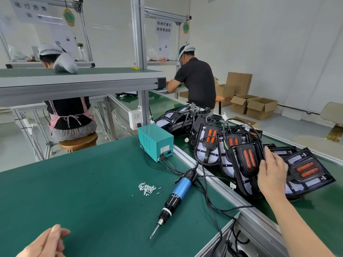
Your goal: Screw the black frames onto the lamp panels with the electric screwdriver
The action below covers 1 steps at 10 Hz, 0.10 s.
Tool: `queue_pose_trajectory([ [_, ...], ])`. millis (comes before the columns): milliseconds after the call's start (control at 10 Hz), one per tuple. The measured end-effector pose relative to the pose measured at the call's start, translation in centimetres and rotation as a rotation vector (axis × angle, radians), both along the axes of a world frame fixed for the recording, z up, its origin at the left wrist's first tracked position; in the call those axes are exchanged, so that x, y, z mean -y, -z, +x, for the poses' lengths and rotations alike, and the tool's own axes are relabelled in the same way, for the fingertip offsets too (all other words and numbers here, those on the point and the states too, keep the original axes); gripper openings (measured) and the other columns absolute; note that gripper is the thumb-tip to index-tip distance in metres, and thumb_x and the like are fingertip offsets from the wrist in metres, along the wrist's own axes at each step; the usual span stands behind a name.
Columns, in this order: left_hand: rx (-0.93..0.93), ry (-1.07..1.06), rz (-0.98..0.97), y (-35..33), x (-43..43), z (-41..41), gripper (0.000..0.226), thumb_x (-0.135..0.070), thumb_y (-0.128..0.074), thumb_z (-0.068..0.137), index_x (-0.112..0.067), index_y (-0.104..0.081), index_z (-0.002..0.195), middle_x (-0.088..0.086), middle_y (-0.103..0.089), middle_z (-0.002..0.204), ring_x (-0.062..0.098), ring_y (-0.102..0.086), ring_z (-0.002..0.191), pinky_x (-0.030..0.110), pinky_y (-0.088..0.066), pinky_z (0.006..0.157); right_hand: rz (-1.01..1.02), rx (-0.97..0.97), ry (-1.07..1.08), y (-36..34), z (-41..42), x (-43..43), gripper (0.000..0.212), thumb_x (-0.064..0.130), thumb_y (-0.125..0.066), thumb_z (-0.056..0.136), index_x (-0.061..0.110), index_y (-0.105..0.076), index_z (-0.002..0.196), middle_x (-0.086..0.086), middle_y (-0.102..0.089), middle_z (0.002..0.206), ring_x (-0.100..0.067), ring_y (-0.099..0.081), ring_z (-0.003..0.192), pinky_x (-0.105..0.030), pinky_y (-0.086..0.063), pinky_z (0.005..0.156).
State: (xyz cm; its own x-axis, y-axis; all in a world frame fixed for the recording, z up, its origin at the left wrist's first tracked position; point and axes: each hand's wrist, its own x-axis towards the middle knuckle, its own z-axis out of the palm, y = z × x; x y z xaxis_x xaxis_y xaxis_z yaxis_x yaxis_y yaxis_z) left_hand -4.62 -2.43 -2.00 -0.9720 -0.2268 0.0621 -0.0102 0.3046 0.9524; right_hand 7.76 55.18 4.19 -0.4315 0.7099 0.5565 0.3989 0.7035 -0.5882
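Black-framed plastic lamp panel with orange strips (247, 164) is leaned on the green conveyor belt (315, 210). The right grip (272, 171) is laid on its edge, fingers nearly straight; the left grip (46, 242) is loosely curled, empty. Judged light, stiff; best held by the frame rim.

Visible as a bare left hand (46, 242) at lower left and a bare right hand (272, 171) with uncovered forearm (297, 225) at lower right.

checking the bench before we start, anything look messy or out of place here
Yes. The screws lie loose in a small heap on the green mat, a few strays beside it, in no tray. On the conveyor the lamp panels are piled leaning on each other, cables tangled among them.
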Motion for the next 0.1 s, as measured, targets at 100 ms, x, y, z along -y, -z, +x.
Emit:
queue_pose_trajectory([
  [100,-0.008,-0.005,-0.018,1.01,0.36,-0.57,0.043,-0.024,-0.045,0.107,-0.002,-0.070,0.080,0.024,-0.052,0.060,0.013,-0.039,0.030,0.014,-0.028,0.034,0.024,-0.049,0.008,-0.74,-0.59,0.64,0.045,0.007,-0.046,0.104,0.005,-0.047,0.149,-0.026,-0.051,0.139,-0.043,-0.039,0.127,-0.056,-0.030,0.110],
])
